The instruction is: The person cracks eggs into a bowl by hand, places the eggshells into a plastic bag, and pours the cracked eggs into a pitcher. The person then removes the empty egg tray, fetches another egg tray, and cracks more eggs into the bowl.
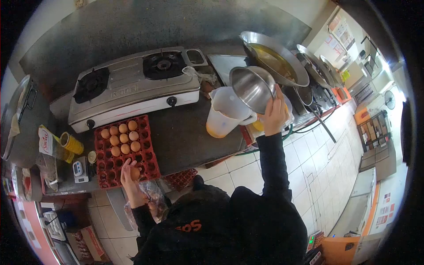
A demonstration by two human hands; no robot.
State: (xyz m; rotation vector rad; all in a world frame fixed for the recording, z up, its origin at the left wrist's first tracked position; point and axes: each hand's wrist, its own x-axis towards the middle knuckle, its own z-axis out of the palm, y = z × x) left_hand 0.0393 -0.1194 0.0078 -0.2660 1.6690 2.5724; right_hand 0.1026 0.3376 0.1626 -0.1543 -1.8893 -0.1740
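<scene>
My right hand (274, 114) grips the rim of a shiny metal bowl (254, 88), which is tilted above a translucent plastic pitcher (225, 108). Some yellow-orange liquid shows at the bottom of the pitcher, which stands on the dark counter. At the near edge of a red egg tray (148, 132), my left hand (131, 184) has its fingers closed around a brown egg (135, 173). Several more brown eggs (124, 137) sit in the far part of that tray. Below my left hand hangs a clear plastic bag (152, 198), its contents hard to make out.
A two-burner gas stove (132, 81) stands behind the tray. Large pans (274, 57) are at the right, one holding yellow liquid. A small white timer or scale (79, 170), a yellow container (71, 142) and a big pot (26, 123) crowd the left.
</scene>
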